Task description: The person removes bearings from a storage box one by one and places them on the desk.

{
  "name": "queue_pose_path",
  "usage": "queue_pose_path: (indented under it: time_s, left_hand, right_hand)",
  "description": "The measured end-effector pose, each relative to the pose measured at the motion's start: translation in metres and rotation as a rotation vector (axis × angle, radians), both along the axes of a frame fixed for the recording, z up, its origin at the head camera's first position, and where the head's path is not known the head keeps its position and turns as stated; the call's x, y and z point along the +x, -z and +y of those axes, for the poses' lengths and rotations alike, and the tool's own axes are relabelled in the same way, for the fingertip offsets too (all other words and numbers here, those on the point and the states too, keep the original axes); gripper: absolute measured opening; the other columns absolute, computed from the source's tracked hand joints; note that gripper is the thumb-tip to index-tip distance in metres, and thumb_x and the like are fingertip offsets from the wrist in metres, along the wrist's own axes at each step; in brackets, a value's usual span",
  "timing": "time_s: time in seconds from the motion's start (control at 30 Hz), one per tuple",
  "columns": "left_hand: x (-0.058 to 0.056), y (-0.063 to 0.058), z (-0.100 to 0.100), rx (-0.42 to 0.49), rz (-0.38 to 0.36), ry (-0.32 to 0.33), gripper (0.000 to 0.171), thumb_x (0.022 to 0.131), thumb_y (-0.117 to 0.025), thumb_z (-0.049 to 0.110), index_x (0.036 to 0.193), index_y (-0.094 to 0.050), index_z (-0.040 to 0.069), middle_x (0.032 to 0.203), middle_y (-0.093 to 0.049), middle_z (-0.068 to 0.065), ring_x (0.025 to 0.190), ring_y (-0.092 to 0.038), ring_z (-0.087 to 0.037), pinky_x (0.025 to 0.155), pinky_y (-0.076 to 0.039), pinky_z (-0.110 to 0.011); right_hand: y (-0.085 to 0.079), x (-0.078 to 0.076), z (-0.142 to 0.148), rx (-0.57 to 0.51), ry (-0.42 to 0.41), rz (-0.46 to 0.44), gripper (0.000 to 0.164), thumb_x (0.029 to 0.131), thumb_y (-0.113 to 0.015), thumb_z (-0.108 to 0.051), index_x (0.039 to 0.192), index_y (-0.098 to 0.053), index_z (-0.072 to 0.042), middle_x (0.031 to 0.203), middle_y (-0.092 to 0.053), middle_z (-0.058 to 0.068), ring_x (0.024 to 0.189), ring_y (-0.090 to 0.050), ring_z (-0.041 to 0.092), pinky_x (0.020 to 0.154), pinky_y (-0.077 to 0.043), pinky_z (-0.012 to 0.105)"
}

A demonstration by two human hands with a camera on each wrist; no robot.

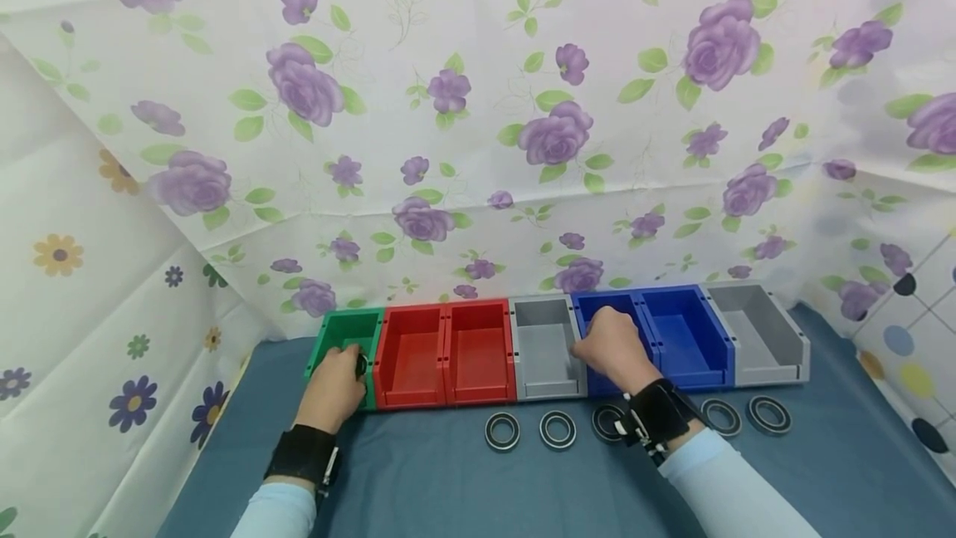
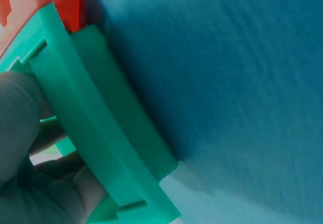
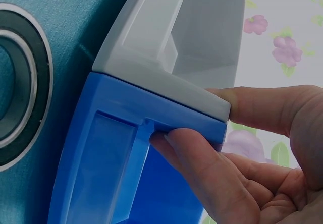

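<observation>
My left hand [image 1: 334, 388] is at the front of the green bin [image 1: 351, 320], its fingers reaching inside. A dark ring, seemingly a bearing [image 1: 362, 365], shows between its thumb and fingers in the head view; in the left wrist view I cannot make it out. My right hand [image 1: 614, 344] pinches the adjoining walls of the grey bin [image 3: 166, 85] and the blue bin [image 3: 108, 128]. Its thumb lies on the grey side, with the fingertips inside the blue bin. Near the right wrist lies a bearing [image 3: 43, 82] on the cloth.
Two red bins [image 1: 413, 397] stand between the green and grey ones. A second blue bin [image 1: 683, 347] and another grey bin [image 1: 769, 374] end the row at right. Several bearings [image 1: 490, 432] lie in front on the blue cloth [image 1: 433, 480]. A flowered curtain [image 1: 478, 181] hangs behind.
</observation>
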State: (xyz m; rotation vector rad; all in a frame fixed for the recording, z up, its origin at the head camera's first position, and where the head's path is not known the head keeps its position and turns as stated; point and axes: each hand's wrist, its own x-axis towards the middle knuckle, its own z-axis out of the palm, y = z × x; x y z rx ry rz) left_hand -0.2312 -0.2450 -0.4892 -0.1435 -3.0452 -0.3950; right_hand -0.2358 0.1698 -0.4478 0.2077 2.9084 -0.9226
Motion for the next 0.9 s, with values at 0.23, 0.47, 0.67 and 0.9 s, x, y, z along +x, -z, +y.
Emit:
queue_pose_path:
  time_s: [0.23, 0.47, 0.67, 0.9]
  left_hand:
    - [0.008, -0.012, -0.003, 0.017, 0.09, -0.007, 0.044, 0.085, -0.063, 0.013, 0.121, -0.05, -0.008, 0.104, -0.054, -0.025, 0.091, -0.055, -0.036, 0.071, -0.049, -0.046]
    - [0.017, -0.034, -0.002, 0.064, 0.208, -0.058, 0.051, 0.084, -0.064, 0.018, 0.125, -0.048, -0.008, 0.111, -0.052, -0.027, 0.096, -0.054, -0.038, 0.076, -0.047, -0.051]
    - [0.027, -0.051, 0.009, 0.105, 0.334, -0.035, 0.052, 0.081, -0.07, 0.021, 0.124, -0.052, -0.003, 0.11, -0.054, -0.023, 0.094, -0.056, -0.034, 0.075, -0.049, -0.048]
    - [0.044, -0.069, 0.027, 0.152, 0.42, 0.016, 0.058, 0.078, -0.075, 0.027, 0.126, -0.053, 0.003, 0.113, -0.053, -0.018, 0.095, -0.056, -0.03, 0.071, -0.051, -0.043]
  right_hand:
    - [0.0, 0.0, 0.0, 0.004, -0.006, 0.005, 0.038, 0.07, -0.073, -0.022, 0.051, -0.041, -0.014, 0.048, -0.031, -0.004, 0.04, -0.04, 0.014, 0.038, -0.033, 0.025]
    - [-0.002, -0.001, 0.0, 0.002, -0.001, 0.005, 0.038, 0.07, -0.073, -0.022, 0.05, -0.042, -0.014, 0.048, -0.031, -0.004, 0.04, -0.041, 0.015, 0.038, -0.034, 0.026]
    - [-0.001, -0.001, 0.0, 0.01, 0.006, 0.0, 0.038, 0.07, -0.073, -0.022, 0.051, -0.041, -0.014, 0.048, -0.03, -0.004, 0.04, -0.04, 0.015, 0.038, -0.033, 0.026]
    - [-0.001, 0.0, 0.0, 0.005, 0.01, -0.008, 0.039, 0.07, -0.074, -0.023, 0.051, -0.041, -0.013, 0.049, -0.029, -0.004, 0.04, -0.038, 0.015, 0.038, -0.032, 0.026]
